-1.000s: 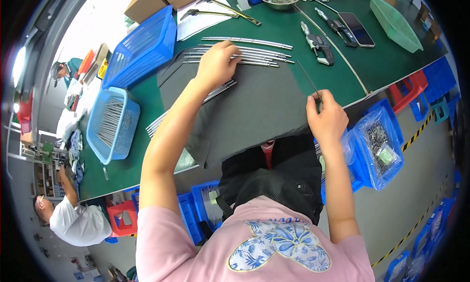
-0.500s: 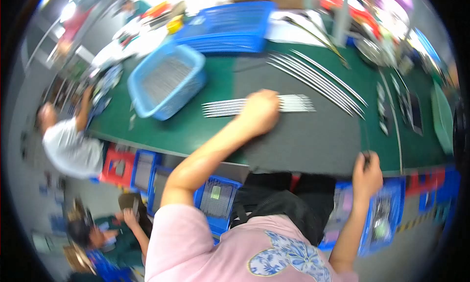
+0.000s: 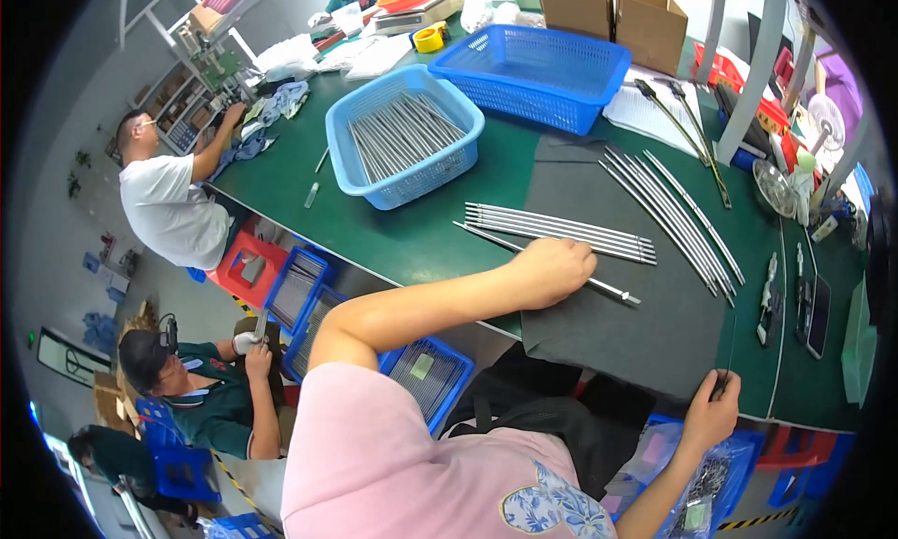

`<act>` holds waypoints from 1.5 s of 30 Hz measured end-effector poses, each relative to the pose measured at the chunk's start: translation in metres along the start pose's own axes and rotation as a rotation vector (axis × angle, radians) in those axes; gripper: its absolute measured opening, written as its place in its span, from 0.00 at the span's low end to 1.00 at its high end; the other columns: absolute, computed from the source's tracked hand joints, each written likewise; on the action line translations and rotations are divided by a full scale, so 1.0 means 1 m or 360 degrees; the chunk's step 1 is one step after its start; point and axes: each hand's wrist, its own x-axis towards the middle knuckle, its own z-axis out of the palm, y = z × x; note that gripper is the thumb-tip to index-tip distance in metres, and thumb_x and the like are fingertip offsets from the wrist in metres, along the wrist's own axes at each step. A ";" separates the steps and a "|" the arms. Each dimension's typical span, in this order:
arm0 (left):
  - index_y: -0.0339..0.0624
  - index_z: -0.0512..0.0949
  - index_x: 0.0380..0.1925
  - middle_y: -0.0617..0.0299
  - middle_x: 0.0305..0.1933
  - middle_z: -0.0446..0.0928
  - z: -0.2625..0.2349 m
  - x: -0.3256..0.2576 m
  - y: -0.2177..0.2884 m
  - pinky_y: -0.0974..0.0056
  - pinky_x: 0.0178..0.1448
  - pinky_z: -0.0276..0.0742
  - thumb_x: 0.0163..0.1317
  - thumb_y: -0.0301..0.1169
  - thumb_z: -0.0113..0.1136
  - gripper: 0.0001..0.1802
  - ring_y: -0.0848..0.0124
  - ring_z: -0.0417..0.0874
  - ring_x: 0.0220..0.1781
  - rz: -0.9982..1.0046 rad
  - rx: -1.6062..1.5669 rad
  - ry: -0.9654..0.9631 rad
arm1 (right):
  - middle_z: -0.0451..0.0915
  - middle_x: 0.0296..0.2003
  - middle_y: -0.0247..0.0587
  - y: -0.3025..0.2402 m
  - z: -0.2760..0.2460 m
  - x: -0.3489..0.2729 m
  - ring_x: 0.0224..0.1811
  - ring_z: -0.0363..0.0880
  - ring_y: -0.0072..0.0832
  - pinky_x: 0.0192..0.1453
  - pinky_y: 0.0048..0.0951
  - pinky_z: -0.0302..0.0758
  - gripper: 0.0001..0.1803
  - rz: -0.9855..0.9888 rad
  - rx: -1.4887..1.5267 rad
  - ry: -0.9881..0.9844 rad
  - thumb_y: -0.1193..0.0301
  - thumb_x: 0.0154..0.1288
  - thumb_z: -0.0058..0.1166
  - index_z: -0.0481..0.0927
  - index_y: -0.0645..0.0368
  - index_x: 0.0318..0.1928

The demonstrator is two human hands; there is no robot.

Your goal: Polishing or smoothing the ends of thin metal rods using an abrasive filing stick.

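Note:
My left hand (image 3: 552,271) is closed on a thin silver metal rod (image 3: 613,289), its two ends showing on either side of the fingers. Just beyond it, several similar rods (image 3: 561,232) lie side by side on the grey mat (image 3: 617,333). Further right, another group of slanting silver rods (image 3: 669,225) rests on the mat, one slightly apart from the others. At the table's front edge my right hand (image 3: 713,410) is closed around a small dark object (image 3: 719,382) with a thin point sticking up; its kind is hard to make out.
A light blue basket (image 3: 351,179) full of rods and a flat blue basket (image 3: 533,48) stand at the back. Pliers-like long tools (image 3: 697,137), a phone (image 3: 816,314) and a green tray (image 3: 856,352) lie to the right. Co-workers (image 3: 168,202) sit at left.
The view has shifted and sharpened. My left hand, earlier over the grouped rods, is now nearer to me with one rod apart from them. My right hand stays near the table edge.

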 end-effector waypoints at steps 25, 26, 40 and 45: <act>0.40 0.71 0.30 0.59 0.31 0.68 -0.036 0.027 0.084 0.61 0.30 0.74 0.38 0.23 0.63 0.15 0.62 0.74 0.32 0.0389 -0.0419 -0.0196 | 0.84 0.32 0.44 -0.039 -0.045 -0.073 0.16 0.75 0.31 0.22 0.29 0.69 0.21 0.0038 0.0948 -0.0447 0.80 0.62 0.47 0.77 0.60 0.56; 0.40 0.74 0.31 0.59 0.32 0.70 -0.036 0.029 0.083 0.60 0.31 0.74 0.38 0.21 0.63 0.16 0.61 0.74 0.31 0.0367 -0.0478 -0.0224 | 0.84 0.29 0.45 -0.040 -0.043 -0.073 0.14 0.73 0.30 0.20 0.28 0.67 0.21 -0.0003 0.0989 -0.0387 0.80 0.62 0.47 0.77 0.61 0.56; 0.41 0.80 0.28 0.62 0.30 0.73 0.006 0.039 0.116 0.62 0.31 0.70 0.44 0.21 0.68 0.10 0.64 0.74 0.29 0.0113 -0.1141 0.0297 | 0.84 0.34 0.48 -0.054 -0.038 -0.085 0.20 0.79 0.33 0.24 0.29 0.73 0.24 -0.0045 0.0914 -0.0317 0.84 0.56 0.48 0.77 0.64 0.56; 0.41 0.80 0.28 0.61 0.29 0.73 0.013 0.038 0.118 0.63 0.30 0.68 0.44 0.20 0.68 0.09 0.64 0.72 0.27 0.0063 -0.1253 0.0401 | 0.83 0.43 0.51 -0.055 -0.035 -0.089 0.21 0.77 0.27 0.27 0.26 0.70 0.21 -0.0120 0.0902 -0.0282 0.84 0.62 0.43 0.75 0.69 0.56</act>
